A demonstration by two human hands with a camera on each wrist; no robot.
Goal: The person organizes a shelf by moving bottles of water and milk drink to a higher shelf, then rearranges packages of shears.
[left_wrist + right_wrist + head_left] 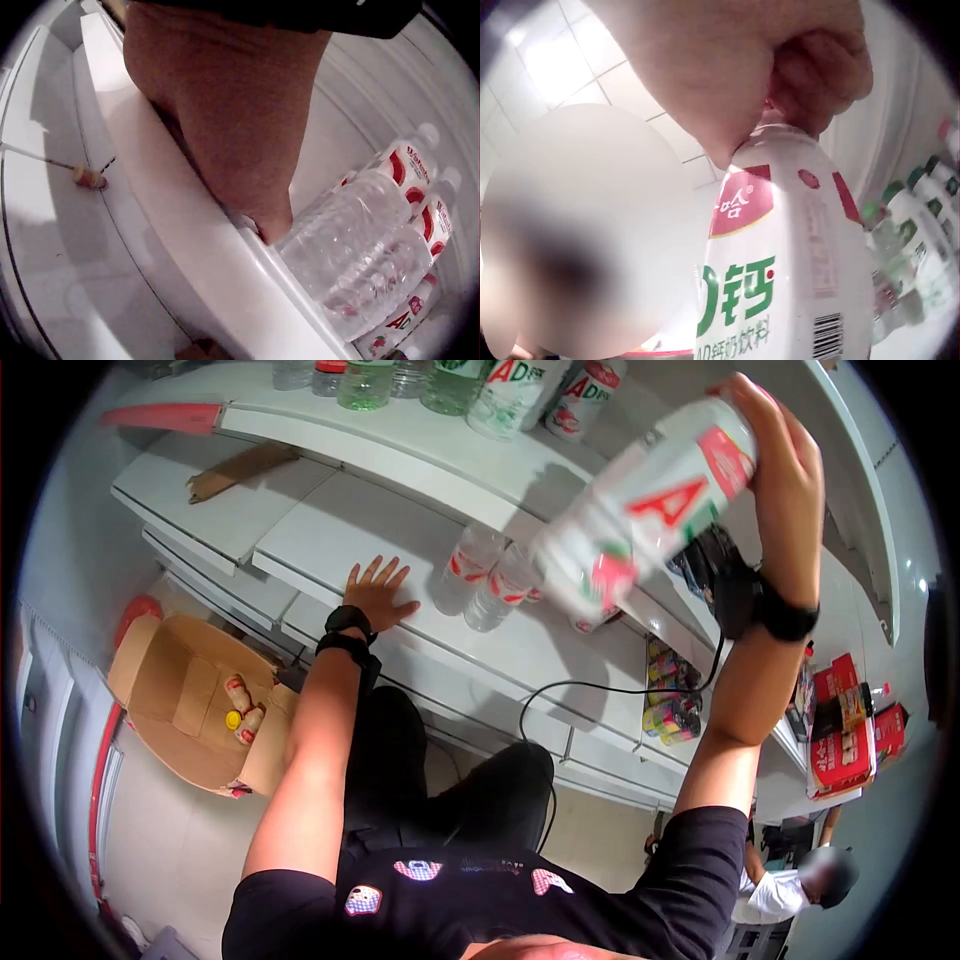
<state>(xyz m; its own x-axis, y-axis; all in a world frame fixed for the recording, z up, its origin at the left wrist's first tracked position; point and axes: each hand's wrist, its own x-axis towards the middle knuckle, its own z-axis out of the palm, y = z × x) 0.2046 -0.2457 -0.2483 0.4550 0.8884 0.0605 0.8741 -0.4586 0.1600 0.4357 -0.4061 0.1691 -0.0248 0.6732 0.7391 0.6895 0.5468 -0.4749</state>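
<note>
My right hand (785,475) grips a large white AD calcium milk drink bottle (668,505) around its neck. The bottle hangs tilted over the shelf, blurred in the head view; its red and green label (739,289) shows in the right wrist view. My left hand (375,598) rests with fingers spread on the white shelf (325,525), near its front edge. Right of that hand stand clear water bottles (462,572) with red and white labels. In the left wrist view, the thumb lies just beside those bottles (337,240), and a similar AD milk bottle (401,319) stands behind them.
An upper shelf (400,445) holds green-labelled bottles (455,388) and more AD milk bottles (582,400). An open cardboard box (185,705) with small bottles sits lower left. Cans (672,695) and red cartons (838,750) are at right. A cable (600,683) hangs from my right wrist. Another person (790,890) is behind.
</note>
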